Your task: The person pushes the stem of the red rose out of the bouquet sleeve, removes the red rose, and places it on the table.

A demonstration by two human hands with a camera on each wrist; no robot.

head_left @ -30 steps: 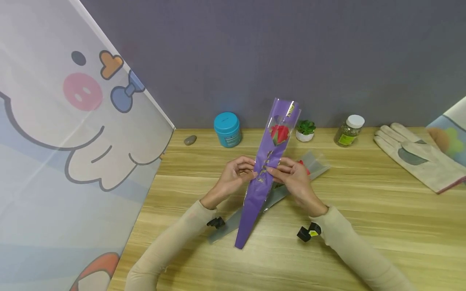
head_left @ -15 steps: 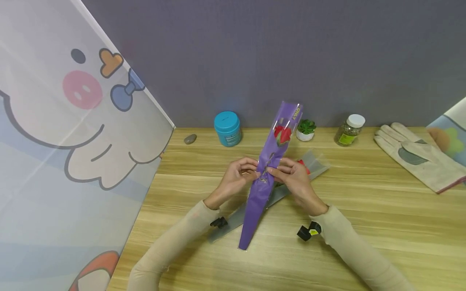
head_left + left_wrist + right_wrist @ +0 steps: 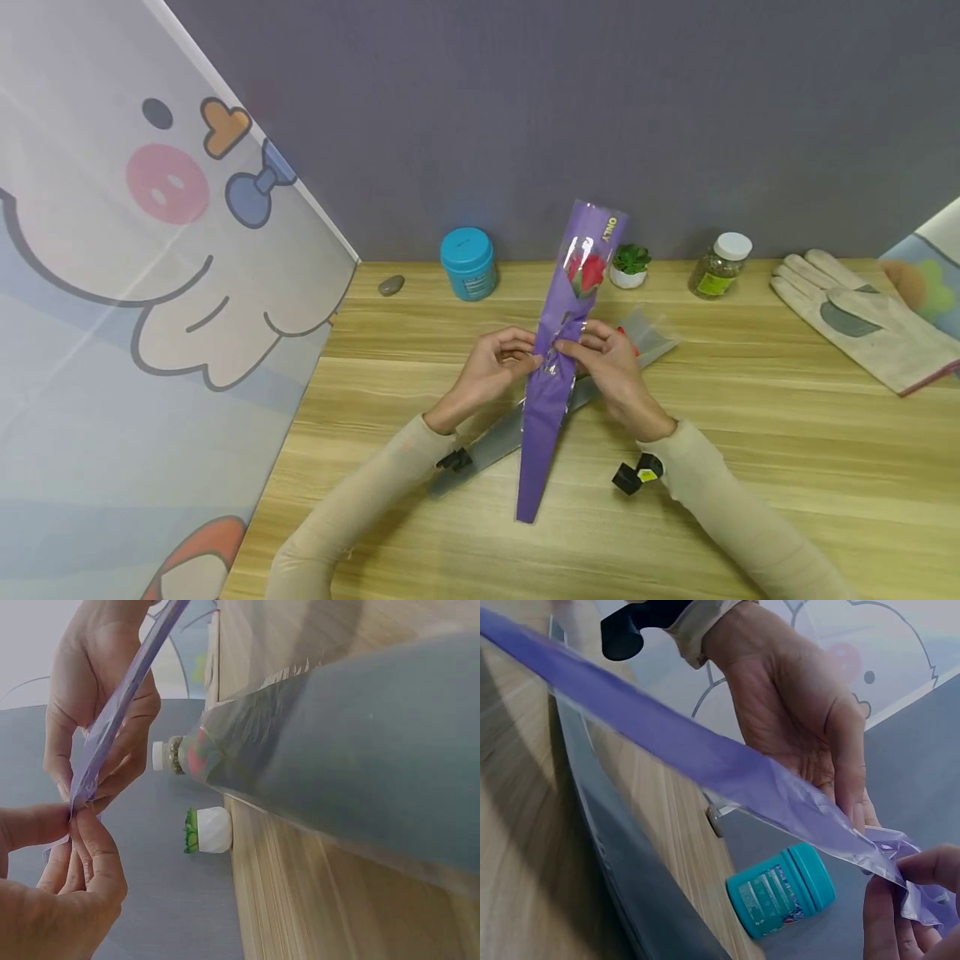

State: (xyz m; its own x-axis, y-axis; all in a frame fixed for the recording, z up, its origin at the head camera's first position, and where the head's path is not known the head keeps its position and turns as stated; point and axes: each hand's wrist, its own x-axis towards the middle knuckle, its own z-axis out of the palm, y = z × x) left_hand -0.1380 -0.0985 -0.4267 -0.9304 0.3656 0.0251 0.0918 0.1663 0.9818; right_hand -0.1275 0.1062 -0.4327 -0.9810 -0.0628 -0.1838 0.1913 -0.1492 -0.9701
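Observation:
A red rose (image 3: 587, 273) in a long purple, clear-fronted wrapper (image 3: 546, 400) is held up over the table, wide end away from the person. My left hand (image 3: 491, 367) pinches the wrapper's left edge about halfway along. On the opposite edge my right hand (image 3: 611, 375) pinches it between thumb and fingers, the thumb lying on the front. Creases show in the film between the two hands, in the right wrist view too. Beneath lies a second rose in a grey, clear wrapper (image 3: 487, 446), slanting across the table and partly hidden by the purple one and the right hand.
Along the back edge stand a grey stone (image 3: 391, 286), a blue lidded tub (image 3: 468, 265), a small potted succulent (image 3: 629, 265) and a white-capped jar (image 3: 720, 267). White work gloves (image 3: 862, 321) lie at the right. A grey wall rises behind the wooden table (image 3: 750, 467).
The purple wrapper has turned more upright, its narrow lower end swinging to the right. My left hand has shifted slightly right with it; the right hand stays nearly in place.

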